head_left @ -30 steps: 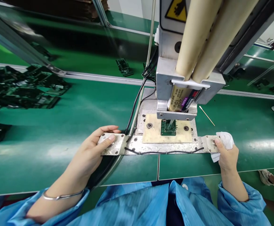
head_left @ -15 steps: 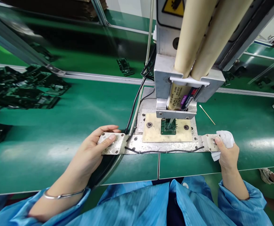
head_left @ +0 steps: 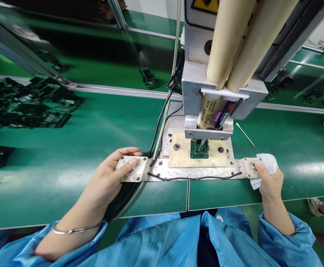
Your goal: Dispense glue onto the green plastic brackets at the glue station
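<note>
My left hand (head_left: 114,167) grips the left metal button box (head_left: 140,170) of a flat fixture, thumb on top and fingers round the far side. At the other end, my right hand (head_left: 270,181) has its thumb on the right metal button box (head_left: 246,168) and holds a crumpled white wipe (head_left: 268,161) against it. Between them, a small green circuit board (head_left: 195,152) sits in the cream plate (head_left: 178,159) of the fixture. Above the board hangs the dispenser head with a twin-barrel adhesive cartridge (head_left: 214,111); its nozzle tip (head_left: 202,144) reaches down over the board.
Many circuit boards (head_left: 39,100) are piled at the left. A cotton swab (head_left: 245,134) lies right of the fixture on the green bench (head_left: 108,126). Black cables (head_left: 159,128) run beside the fixture's left side. Another board (head_left: 148,78) lies behind the metal rail (head_left: 117,92).
Both hands stay on the button boxes, and the board and dispenser keep their places. Only a very slight shift of the whole view shows.
</note>
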Action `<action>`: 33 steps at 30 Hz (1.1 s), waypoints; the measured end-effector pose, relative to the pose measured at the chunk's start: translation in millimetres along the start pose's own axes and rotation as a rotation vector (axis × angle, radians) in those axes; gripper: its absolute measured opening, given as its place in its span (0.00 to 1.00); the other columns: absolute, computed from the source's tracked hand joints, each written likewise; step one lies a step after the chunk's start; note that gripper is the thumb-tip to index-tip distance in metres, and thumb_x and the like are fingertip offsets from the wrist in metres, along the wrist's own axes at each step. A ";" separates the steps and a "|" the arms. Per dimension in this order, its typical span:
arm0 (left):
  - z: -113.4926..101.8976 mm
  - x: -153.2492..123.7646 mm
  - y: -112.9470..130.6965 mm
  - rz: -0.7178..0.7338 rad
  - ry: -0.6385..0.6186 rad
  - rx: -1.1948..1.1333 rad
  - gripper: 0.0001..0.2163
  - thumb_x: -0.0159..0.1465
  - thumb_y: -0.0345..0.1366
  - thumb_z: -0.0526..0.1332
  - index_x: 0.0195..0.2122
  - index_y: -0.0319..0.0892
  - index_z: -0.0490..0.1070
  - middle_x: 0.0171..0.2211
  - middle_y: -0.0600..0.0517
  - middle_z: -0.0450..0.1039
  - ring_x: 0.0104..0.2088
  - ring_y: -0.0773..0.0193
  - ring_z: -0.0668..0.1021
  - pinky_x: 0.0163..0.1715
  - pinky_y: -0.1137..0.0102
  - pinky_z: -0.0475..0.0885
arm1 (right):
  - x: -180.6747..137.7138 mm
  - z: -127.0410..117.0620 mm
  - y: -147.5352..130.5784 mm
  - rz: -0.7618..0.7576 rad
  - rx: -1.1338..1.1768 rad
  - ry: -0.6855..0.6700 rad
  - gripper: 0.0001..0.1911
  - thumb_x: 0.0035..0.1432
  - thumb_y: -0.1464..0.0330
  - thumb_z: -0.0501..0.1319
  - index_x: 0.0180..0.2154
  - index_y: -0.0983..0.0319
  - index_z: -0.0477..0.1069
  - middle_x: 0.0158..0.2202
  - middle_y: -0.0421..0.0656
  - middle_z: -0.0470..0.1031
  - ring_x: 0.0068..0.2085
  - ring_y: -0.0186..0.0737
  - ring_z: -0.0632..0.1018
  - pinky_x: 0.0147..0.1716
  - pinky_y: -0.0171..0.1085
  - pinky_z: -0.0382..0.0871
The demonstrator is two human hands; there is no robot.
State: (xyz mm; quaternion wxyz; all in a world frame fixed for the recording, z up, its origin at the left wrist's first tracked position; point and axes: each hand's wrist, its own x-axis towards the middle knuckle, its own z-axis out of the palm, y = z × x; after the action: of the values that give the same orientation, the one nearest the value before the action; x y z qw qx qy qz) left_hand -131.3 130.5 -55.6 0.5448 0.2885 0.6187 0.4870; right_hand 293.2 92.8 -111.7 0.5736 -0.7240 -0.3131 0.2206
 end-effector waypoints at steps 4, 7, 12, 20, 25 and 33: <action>1.9 -1.0 0.8 -0.007 0.005 0.007 0.32 0.36 0.49 0.81 0.41 0.44 0.76 0.36 0.54 0.77 0.28 0.70 0.77 0.25 0.81 0.76 | -0.6 0.4 -2.3 -0.001 -0.015 0.008 0.30 0.37 0.52 0.77 0.37 0.66 0.80 0.34 0.48 0.81 0.34 0.47 0.80 0.32 0.41 0.76; 2.5 -2.4 1.8 -0.003 0.005 0.009 0.32 0.36 0.49 0.81 0.41 0.45 0.76 0.36 0.54 0.77 0.28 0.70 0.77 0.25 0.81 0.76 | -0.7 0.3 -1.6 -0.016 -0.006 -0.003 0.29 0.37 0.53 0.77 0.38 0.66 0.80 0.34 0.48 0.81 0.34 0.47 0.80 0.31 0.40 0.76; 4.1 -3.7 2.9 -0.001 0.012 0.003 0.32 0.35 0.49 0.81 0.41 0.45 0.76 0.36 0.54 0.76 0.28 0.70 0.76 0.25 0.81 0.76 | -0.8 0.8 -0.4 -0.024 0.009 -0.007 0.29 0.38 0.53 0.77 0.38 0.67 0.80 0.34 0.49 0.81 0.34 0.48 0.81 0.31 0.40 0.77; -0.2 -2.2 0.1 0.021 -0.039 0.013 0.27 0.43 0.47 0.80 0.43 0.45 0.76 0.37 0.55 0.76 0.29 0.70 0.77 0.27 0.80 0.76 | -0.7 1.5 -3.6 -0.018 0.009 -0.001 0.30 0.37 0.51 0.77 0.38 0.66 0.80 0.33 0.48 0.81 0.34 0.48 0.80 0.32 0.41 0.76; -3.0 -1.3 -1.8 0.028 -0.054 0.016 0.26 0.45 0.46 0.79 0.44 0.46 0.76 0.38 0.55 0.76 0.30 0.70 0.77 0.29 0.80 0.76 | -1.3 1.3 -4.0 -0.037 -0.010 -0.003 0.28 0.38 0.52 0.77 0.37 0.66 0.80 0.33 0.48 0.81 0.34 0.48 0.80 0.32 0.42 0.76; -5.6 -1.3 -2.6 0.046 -0.056 0.018 0.26 0.45 0.46 0.79 0.44 0.45 0.77 0.39 0.53 0.76 0.31 0.69 0.77 0.29 0.80 0.76 | -0.3 0.4 -1.5 -0.028 -0.016 -0.003 0.30 0.38 0.52 0.77 0.39 0.66 0.80 0.37 0.49 0.81 0.37 0.49 0.81 0.37 0.43 0.76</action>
State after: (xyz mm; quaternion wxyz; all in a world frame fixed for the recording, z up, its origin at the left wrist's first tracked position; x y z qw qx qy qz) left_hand -135.8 126.8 -57.9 0.5482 0.3209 0.6006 0.4855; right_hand 292.4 93.1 -110.4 0.5704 -0.7238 -0.3258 0.2113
